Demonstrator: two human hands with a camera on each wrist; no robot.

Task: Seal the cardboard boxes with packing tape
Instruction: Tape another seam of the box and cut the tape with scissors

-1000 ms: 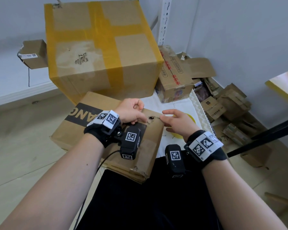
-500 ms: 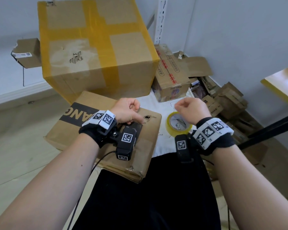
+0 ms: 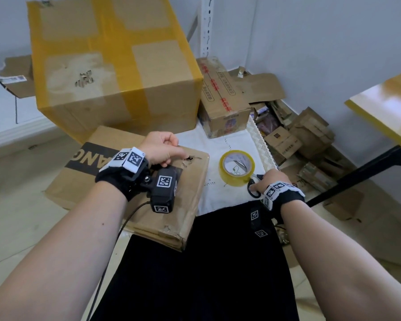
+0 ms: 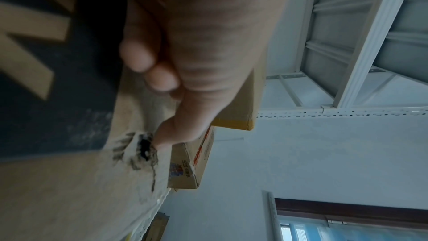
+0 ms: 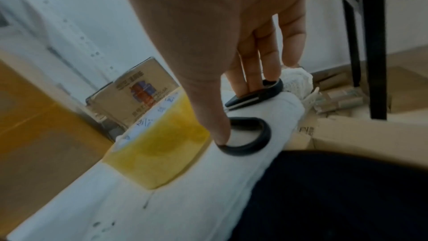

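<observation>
A flattened brown cardboard box with a black printed band lies across my lap and the floor. It has a torn hole near its far right corner. My left hand rests on the box with fingers curled, the thumb tip pressing just beside the hole. A yellow tape roll lies flat on a white cloth. Right of the roll, my right hand grips black-handled scissors, thumb in one loop and fingers in the other. No tape strip is visible on the flat box.
A large box banded with yellow tape stands behind the flat one, a smaller printed box beside it. Folded cartons are piled at the right wall. A yellow tabletop with a black leg juts in from the right.
My right hand left the hole in the box, swung right past the tape roll and came down onto the scissors. The left hand stayed by the hole.
</observation>
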